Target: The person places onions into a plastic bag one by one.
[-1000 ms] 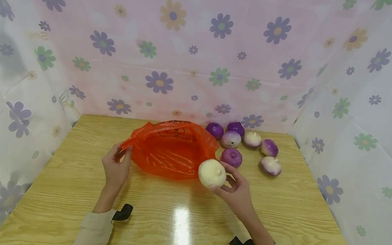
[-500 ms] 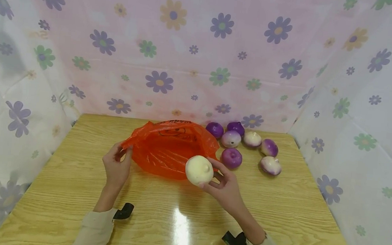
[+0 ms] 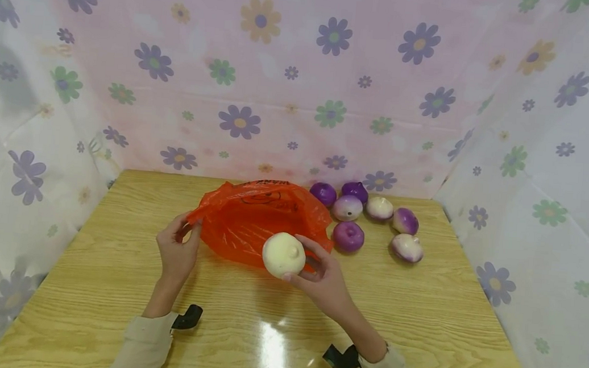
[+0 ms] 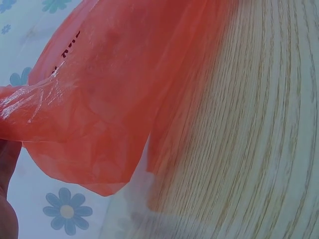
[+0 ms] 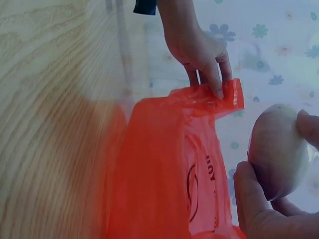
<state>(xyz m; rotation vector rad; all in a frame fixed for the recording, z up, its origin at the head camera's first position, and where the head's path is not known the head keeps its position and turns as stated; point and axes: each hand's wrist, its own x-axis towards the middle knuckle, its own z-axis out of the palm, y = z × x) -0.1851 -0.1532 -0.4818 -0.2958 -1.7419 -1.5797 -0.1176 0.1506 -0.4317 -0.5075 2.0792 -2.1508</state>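
My left hand (image 3: 177, 250) pinches the left end of a red plastic bag (image 3: 240, 231), which lies on the table with its mouth spread toward me. Black print shows on the bag's far side. In my right hand (image 3: 321, 280), between thumb and fingers, is a round cream-white onion (image 3: 283, 255) with a small nub. It hangs in front of the bag's mouth, covering part of the near rim. The right wrist view shows the onion (image 5: 279, 149) apart from the bag (image 5: 149, 169), and my left hand (image 5: 199, 55) gripping the bag's edge. How deep the bag is inside cannot be seen.
Several purple and white onions (image 3: 348, 237) stand in a loose group right of the bag, on the wooden table (image 3: 418, 318). Flowered cloth (image 3: 290, 92) hangs behind the table and along both sides. Black wrist mounts (image 3: 341, 358) sit on both forearms.
My right hand has moved left with the onion, from the bag's right corner to before its mouth. The left hand and the bag have shifted only slightly.
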